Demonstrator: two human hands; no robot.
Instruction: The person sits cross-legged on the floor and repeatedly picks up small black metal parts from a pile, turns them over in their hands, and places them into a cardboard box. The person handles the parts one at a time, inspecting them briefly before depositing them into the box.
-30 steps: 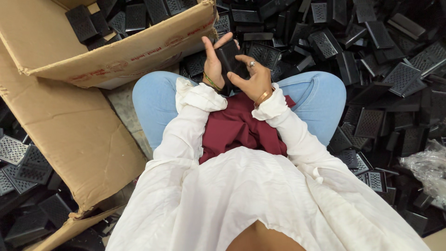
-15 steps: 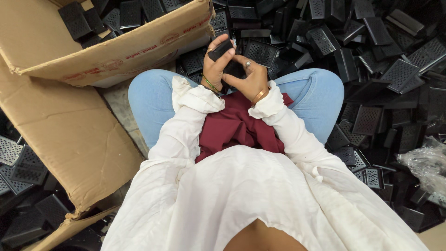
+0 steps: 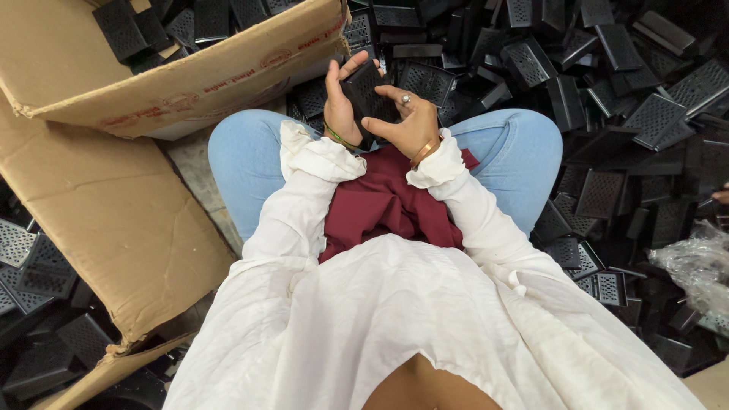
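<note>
I sit cross-legged in blue jeans with white sleeves, both hands raised over my lap. My left hand (image 3: 339, 102) grips the left side of a small black plastic part (image 3: 366, 93) with a perforated face. My right hand (image 3: 406, 121), with a ring and a bangle, holds the same part from the right, fingers over its front. The part sits between my knees, just in front of a pile of similar black parts (image 3: 577, 83).
A large open cardboard box (image 3: 182, 83) with several black parts inside stands at the upper left, a flattened cardboard flap (image 3: 99, 228) beside my left knee. More black parts lie at the far left (image 3: 30, 266). Crumpled clear plastic (image 3: 699, 266) lies at the right.
Both hands have closed around the black part and drawn slightly together; the left fingers, spread wide a second ago, now wrap the part's edge.
</note>
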